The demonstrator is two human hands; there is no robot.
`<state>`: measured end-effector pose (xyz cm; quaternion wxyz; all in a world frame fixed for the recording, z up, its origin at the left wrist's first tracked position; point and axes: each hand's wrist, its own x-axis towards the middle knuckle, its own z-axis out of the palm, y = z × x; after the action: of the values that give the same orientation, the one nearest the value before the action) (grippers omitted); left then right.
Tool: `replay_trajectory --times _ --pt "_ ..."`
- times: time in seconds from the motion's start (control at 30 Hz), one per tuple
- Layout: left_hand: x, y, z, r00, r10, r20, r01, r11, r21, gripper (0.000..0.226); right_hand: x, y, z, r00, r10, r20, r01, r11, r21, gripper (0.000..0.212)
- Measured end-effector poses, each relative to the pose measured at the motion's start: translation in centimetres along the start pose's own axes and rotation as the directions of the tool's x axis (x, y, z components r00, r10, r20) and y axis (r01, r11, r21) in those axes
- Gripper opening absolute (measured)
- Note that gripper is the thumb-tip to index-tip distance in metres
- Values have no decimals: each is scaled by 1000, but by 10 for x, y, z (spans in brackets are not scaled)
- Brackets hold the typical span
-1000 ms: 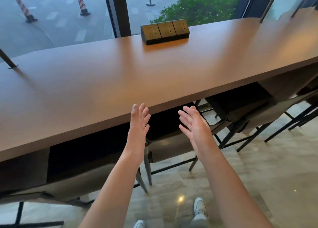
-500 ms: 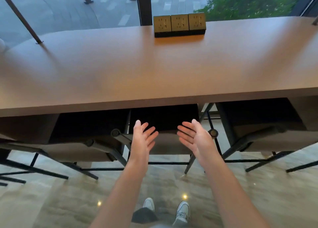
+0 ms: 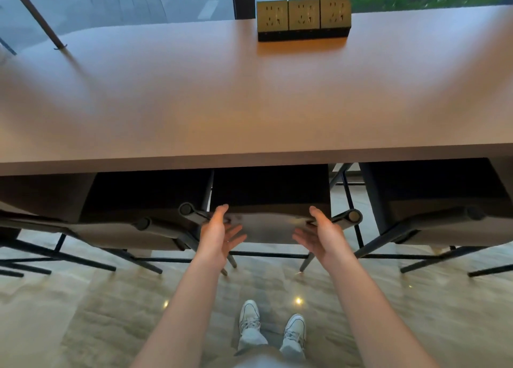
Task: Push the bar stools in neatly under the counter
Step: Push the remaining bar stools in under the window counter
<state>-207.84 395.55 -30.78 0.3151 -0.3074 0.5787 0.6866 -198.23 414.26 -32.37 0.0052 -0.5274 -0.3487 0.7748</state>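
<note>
A long brown counter (image 3: 249,104) runs across the view. Under its front edge sits the middle bar stool (image 3: 270,229), with a grey backrest, dark seat and black metal legs. My left hand (image 3: 218,236) is at the backrest's left side, fingers spread, thumb reaching up to its top edge. My right hand (image 3: 323,236) mirrors it at the right side, thumb near the top edge. Both palms face inward; whether they touch the backrest is unclear. A second stool (image 3: 133,229) stands to the left and a third stool (image 3: 444,223) to the right, both partly under the counter.
A block of three gold power sockets (image 3: 303,18) sits at the counter's far edge by the window. A thin dark rod (image 3: 36,15) slants up from the counter at the left. My white shoes (image 3: 273,329) stand on the polished stone floor.
The view has swung to face the counter squarely. My hands dropped from counter-edge height and spread apart to the two sides of the middle stool's backrest.
</note>
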Motion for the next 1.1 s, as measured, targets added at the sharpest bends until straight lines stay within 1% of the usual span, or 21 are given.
replay_trajectory --times 0.07,0.17,0.2,0.3,0.4,0.57,0.77,1.0,1.1 --pt "8 7 3 1000 -26 1 26 999 -19 24 5 -2 3 1000 -29 3 28 994 102 50" --pt "10 14 9 997 -76 16 77 994 -72 9 11 -4 5 998 -59 -10 60 990 131 41" --pt "10 15 10 996 -82 18 83 992 -90 9 12 -4 4 998 -64 -9 65 990 126 39" --pt "12 15 12 997 -66 33 69 991 -112 17 12 -8 0 996 -86 17 84 992 90 37" --pt "14 7 17 996 -62 59 71 986 -148 18 15 -20 -9 995 -103 10 102 992 75 37" --pt "5 -11 39 993 -40 107 58 983 -174 16 21 -44 -30 995 -102 -5 102 994 37 32" --pt "-1 -33 42 993 -9 121 29 985 -168 16 22 -45 -52 996 -93 13 93 996 -11 31" --pt "1 -49 32 994 -29 102 42 991 -128 12 13 -32 -61 995 -94 43 95 995 -12 32" --pt "-3 -49 32 997 -45 57 52 990 -130 6 8 -34 -63 998 -64 20 63 998 21 37"
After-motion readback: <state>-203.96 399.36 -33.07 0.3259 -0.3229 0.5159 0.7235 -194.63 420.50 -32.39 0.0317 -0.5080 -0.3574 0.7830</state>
